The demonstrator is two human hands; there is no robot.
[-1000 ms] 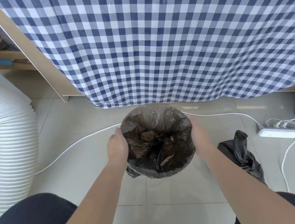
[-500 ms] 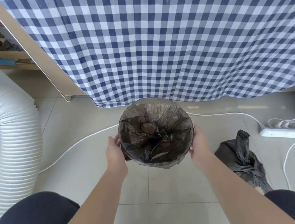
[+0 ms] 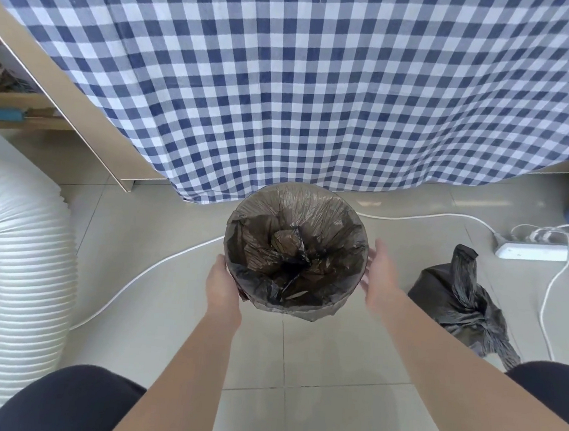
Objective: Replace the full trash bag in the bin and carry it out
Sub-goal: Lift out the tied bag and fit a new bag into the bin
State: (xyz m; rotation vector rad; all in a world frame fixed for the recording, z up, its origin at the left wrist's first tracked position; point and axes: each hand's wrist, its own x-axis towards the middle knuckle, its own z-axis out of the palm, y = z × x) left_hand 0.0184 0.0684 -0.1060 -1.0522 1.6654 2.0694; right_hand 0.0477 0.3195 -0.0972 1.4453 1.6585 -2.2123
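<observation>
A small round bin (image 3: 295, 250) lined with a fresh dark translucent bag stands on the tiled floor just in front of the checked tablecloth. The liner is folded over its rim and crumpled inside. My left hand (image 3: 222, 284) rests against the bin's left side, fingers curled on the liner's edge. My right hand (image 3: 379, 275) hovers just off the right side, fingers apart, holding nothing. The full black trash bag (image 3: 458, 299), tied at the top, lies on the floor to the right of the bin.
A blue-and-white checked tablecloth (image 3: 305, 79) hangs over a table ahead. A white ribbed hose (image 3: 27, 272) curves along the left. A white cable (image 3: 155, 266) crosses the floor, and a power strip (image 3: 534, 251) with cords lies at the right. My knees fill the bottom corners.
The bin has moved away from me toward the tablecloth. My right hand has come off its side and opened; my left hand stays against it.
</observation>
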